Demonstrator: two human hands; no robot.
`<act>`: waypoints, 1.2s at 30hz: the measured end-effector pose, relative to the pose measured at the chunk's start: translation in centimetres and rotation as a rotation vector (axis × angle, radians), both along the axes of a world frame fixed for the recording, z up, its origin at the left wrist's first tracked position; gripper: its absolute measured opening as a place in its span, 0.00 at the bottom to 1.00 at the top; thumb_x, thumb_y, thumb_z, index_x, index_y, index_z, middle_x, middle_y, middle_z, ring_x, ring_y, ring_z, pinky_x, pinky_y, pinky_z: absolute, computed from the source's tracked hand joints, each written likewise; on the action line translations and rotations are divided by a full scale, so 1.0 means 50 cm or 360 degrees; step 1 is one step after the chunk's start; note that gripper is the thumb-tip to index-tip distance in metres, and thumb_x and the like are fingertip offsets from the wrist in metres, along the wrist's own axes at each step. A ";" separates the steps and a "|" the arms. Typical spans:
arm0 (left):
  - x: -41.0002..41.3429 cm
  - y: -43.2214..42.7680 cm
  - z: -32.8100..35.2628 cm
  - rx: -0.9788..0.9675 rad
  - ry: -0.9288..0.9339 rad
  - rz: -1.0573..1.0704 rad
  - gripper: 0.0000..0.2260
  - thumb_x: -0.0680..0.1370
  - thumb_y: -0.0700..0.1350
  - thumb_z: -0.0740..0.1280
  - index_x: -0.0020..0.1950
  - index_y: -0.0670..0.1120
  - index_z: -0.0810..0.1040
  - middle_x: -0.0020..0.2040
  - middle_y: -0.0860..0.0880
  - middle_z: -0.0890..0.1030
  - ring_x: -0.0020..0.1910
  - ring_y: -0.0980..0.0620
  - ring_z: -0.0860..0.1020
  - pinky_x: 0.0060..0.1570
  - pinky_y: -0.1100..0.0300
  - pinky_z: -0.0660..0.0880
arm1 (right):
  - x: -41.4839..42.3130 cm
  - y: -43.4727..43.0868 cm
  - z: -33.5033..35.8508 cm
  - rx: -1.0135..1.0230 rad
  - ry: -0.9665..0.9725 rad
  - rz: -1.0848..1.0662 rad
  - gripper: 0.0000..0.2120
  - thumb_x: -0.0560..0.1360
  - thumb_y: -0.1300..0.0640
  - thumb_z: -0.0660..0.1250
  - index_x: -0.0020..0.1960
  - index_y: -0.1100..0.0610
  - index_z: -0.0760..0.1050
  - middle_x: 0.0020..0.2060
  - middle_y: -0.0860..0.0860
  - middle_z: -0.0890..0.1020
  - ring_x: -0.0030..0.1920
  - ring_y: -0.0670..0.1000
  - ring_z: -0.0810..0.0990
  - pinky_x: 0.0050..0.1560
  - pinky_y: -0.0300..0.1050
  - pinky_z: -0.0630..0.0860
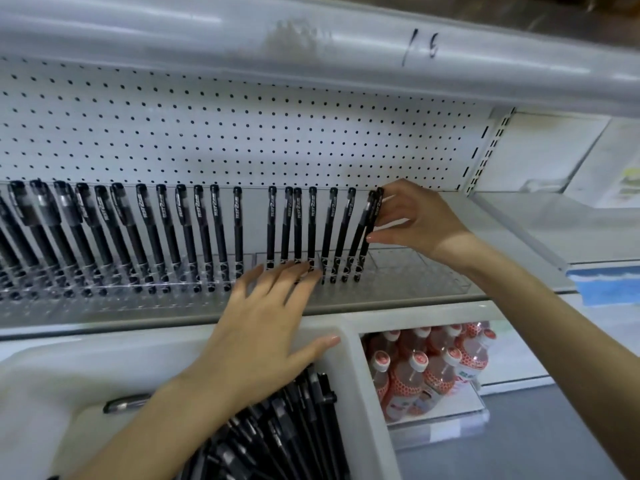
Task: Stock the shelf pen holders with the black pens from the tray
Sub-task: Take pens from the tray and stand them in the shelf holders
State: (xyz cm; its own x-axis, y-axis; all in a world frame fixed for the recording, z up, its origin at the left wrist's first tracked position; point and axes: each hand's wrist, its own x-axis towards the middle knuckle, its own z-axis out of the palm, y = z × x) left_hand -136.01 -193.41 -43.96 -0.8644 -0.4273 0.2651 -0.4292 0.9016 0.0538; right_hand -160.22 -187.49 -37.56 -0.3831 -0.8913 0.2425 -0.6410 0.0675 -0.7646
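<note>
A long row of black pens (214, 233) stands upright in clear pen holders (415, 271) on the shelf, leaning against the pegboard. My right hand (415, 220) pinches the rightmost black pen (370, 230) near its cap, with the tip down in the holder. My left hand (263, 327) lies open with straight fingers, fingertips touching the front of the holders near the middle pens. Below it a white tray (363, 393) holds several loose black pens (294, 427).
A white pegboard (242, 133) backs the shelf, and an upper shelf edge (311, 53) overhangs it. Pink-capped bottles (426, 368) stand on the lower shelf to the right of the tray. The holder slots right of my right hand hold no pens.
</note>
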 end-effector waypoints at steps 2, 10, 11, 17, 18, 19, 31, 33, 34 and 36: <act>0.000 0.003 0.017 0.0076 0.0034 0.0014 0.33 0.76 0.69 0.42 0.73 0.52 0.62 0.71 0.53 0.66 0.69 0.55 0.61 0.70 0.54 0.48 | 0.001 0.018 -0.001 0.0016 0.0054 -0.0058 0.26 0.62 0.57 0.79 0.55 0.51 0.72 0.46 0.51 0.81 0.49 0.50 0.81 0.54 0.51 0.79; 0.089 0.035 0.073 0.0195 0.0057 0.0027 0.31 0.76 0.65 0.44 0.77 0.54 0.50 0.77 0.54 0.53 0.74 0.55 0.53 0.72 0.56 0.45 | 0.107 0.124 0.011 -0.0137 0.0218 -0.0162 0.22 0.64 0.51 0.75 0.53 0.55 0.72 0.41 0.47 0.77 0.40 0.45 0.77 0.44 0.39 0.76; 0.126 0.044 0.075 0.0178 0.0088 0.0045 0.31 0.77 0.66 0.44 0.77 0.53 0.51 0.77 0.54 0.54 0.74 0.56 0.53 0.71 0.58 0.44 | 0.138 0.137 0.006 -0.0112 0.0198 -0.0060 0.21 0.63 0.49 0.73 0.52 0.55 0.73 0.41 0.47 0.77 0.40 0.44 0.77 0.45 0.36 0.76; 0.400 0.108 0.028 0.0371 0.0260 0.0551 0.33 0.75 0.69 0.47 0.76 0.55 0.52 0.76 0.54 0.56 0.74 0.56 0.53 0.72 0.54 0.50 | 0.322 0.154 -0.079 0.0387 0.0123 0.0587 0.21 0.62 0.39 0.66 0.50 0.51 0.77 0.42 0.47 0.81 0.41 0.42 0.79 0.44 0.33 0.75; 0.432 0.116 0.021 0.0458 0.0295 0.0640 0.34 0.74 0.70 0.48 0.77 0.56 0.49 0.76 0.54 0.55 0.74 0.56 0.52 0.72 0.54 0.50 | 0.346 0.149 -0.099 0.0483 0.0140 0.0665 0.23 0.63 0.39 0.65 0.51 0.53 0.78 0.42 0.46 0.81 0.41 0.41 0.78 0.44 0.32 0.74; 0.456 0.123 0.014 0.0535 0.0332 0.0701 0.35 0.74 0.70 0.49 0.77 0.56 0.48 0.77 0.54 0.54 0.74 0.55 0.52 0.72 0.56 0.50 | 0.366 0.142 -0.118 0.0557 0.0172 0.0728 0.25 0.64 0.39 0.65 0.52 0.54 0.79 0.42 0.46 0.81 0.41 0.41 0.78 0.44 0.33 0.73; 0.487 0.159 -0.052 0.0667 0.0428 0.0818 0.40 0.73 0.66 0.54 0.78 0.50 0.42 0.78 0.53 0.46 0.76 0.57 0.45 0.70 0.63 0.44 | 0.449 0.120 -0.169 0.0760 0.0515 0.0952 0.06 0.70 0.49 0.72 0.45 0.48 0.81 0.40 0.44 0.73 0.39 0.37 0.73 0.40 0.27 0.66; 0.487 0.158 -0.053 0.0669 0.0422 0.0811 0.40 0.73 0.66 0.54 0.78 0.50 0.41 0.78 0.54 0.45 0.76 0.57 0.45 0.70 0.63 0.44 | 0.449 0.124 -0.174 0.0791 0.0502 0.0962 0.05 0.70 0.49 0.72 0.44 0.47 0.79 0.43 0.45 0.74 0.39 0.40 0.73 0.41 0.28 0.67; 0.486 0.158 -0.052 0.0682 0.0421 0.0814 0.40 0.73 0.66 0.54 0.77 0.50 0.41 0.78 0.54 0.45 0.76 0.57 0.45 0.70 0.63 0.44 | 0.449 0.125 -0.174 0.0785 0.0473 0.0966 0.04 0.70 0.50 0.72 0.44 0.48 0.79 0.44 0.46 0.75 0.40 0.41 0.73 0.41 0.28 0.68; 0.484 0.159 -0.051 0.0712 0.0430 0.0827 0.40 0.72 0.66 0.55 0.78 0.51 0.41 0.78 0.55 0.44 0.75 0.58 0.45 0.70 0.63 0.45 | 0.449 0.125 -0.173 0.0742 0.0346 0.0960 0.04 0.70 0.52 0.73 0.43 0.51 0.79 0.42 0.47 0.77 0.38 0.41 0.75 0.42 0.30 0.70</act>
State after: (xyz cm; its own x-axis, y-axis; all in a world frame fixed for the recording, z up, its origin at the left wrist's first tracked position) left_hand -111.81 -185.46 -46.50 -0.4502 -0.8812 0.1443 -0.7149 0.4525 0.5331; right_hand -137.76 -181.22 -46.19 0.2113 -0.9581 -0.1932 -0.8009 -0.0565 -0.5962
